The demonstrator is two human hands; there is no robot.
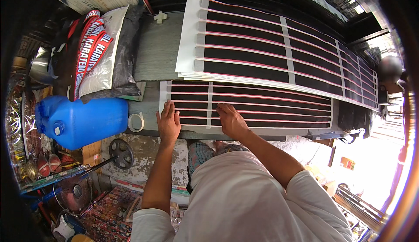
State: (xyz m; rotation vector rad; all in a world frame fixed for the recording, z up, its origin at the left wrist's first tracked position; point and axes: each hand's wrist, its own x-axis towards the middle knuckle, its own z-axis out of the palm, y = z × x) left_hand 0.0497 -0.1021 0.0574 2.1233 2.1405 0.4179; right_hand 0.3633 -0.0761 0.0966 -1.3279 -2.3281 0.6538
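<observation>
On the bench lies a long black panel (270, 105) with narrow pale ribbons edged in red running lengthwise across it. A pale cross strip (209, 94) crosses the ribbons near the panel's left end. My left hand (169, 123) rests palm down at that left end, fingers stretched out toward the far side. My right hand (234, 123) lies just right of the cross strip, its fingertips touching the ribbons; its fingers are slightly bent and I see nothing held in them. Farther back, a larger stack of white-edged sheets (262, 41) carries similar ribbons on black and overlaps the panel's far edge.
A roll of pale tape (136, 122) lies left of my left hand. Beyond it are a blue jerrycan (87, 119) and a filled plastic bag (102, 67) with red lettered bands. Below left stand a black handwheel (121, 153) and a fan (75, 194).
</observation>
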